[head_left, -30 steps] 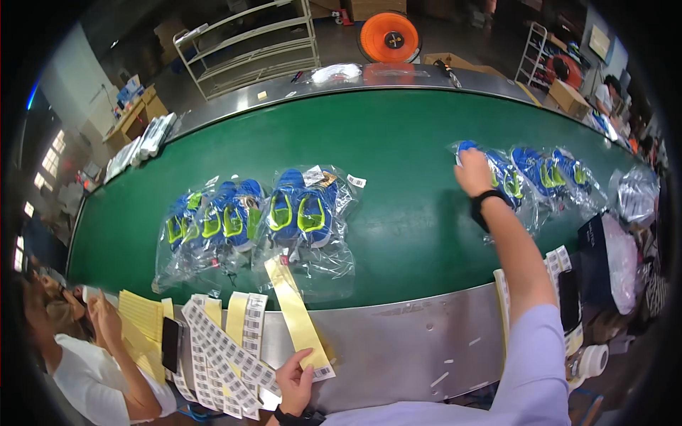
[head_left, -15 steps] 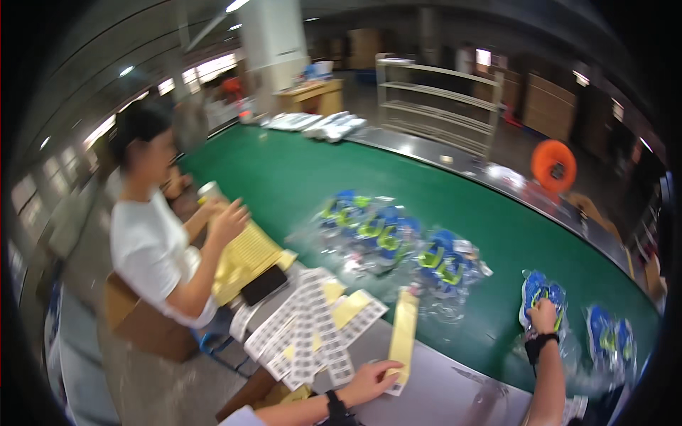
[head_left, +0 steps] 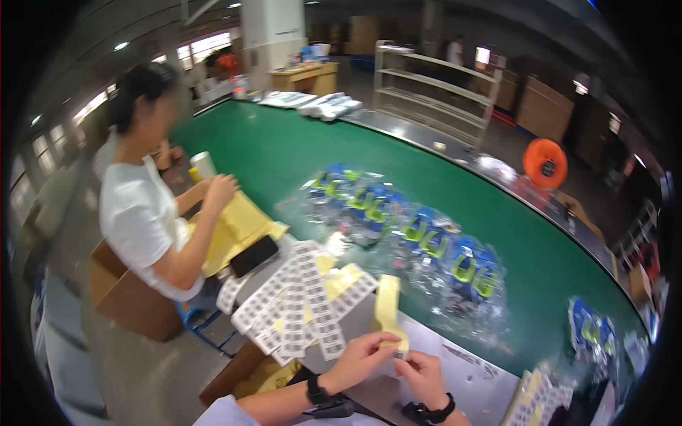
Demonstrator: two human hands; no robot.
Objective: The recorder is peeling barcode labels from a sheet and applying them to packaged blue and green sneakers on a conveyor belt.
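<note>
Dim factory hall: grey shelving rack [head_left: 433, 92], wooden desk [head_left: 310, 74], bright windows [head_left: 202, 48].

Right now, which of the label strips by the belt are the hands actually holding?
The pale yellow backing strip standing upright from the left hand and right hand; the other label strips lie flat, untouched.

My hands [head_left: 394, 369] meet at table edge; label sheets [head_left: 298, 302] crowd left of them. Bagged blue-green items [head_left: 412, 234] block belt straight ahead. Open green belt [head_left: 284, 153] beyond, far left. Co-worker [head_left: 149, 213] and black phone [head_left: 253, 255] close off left side.
</note>
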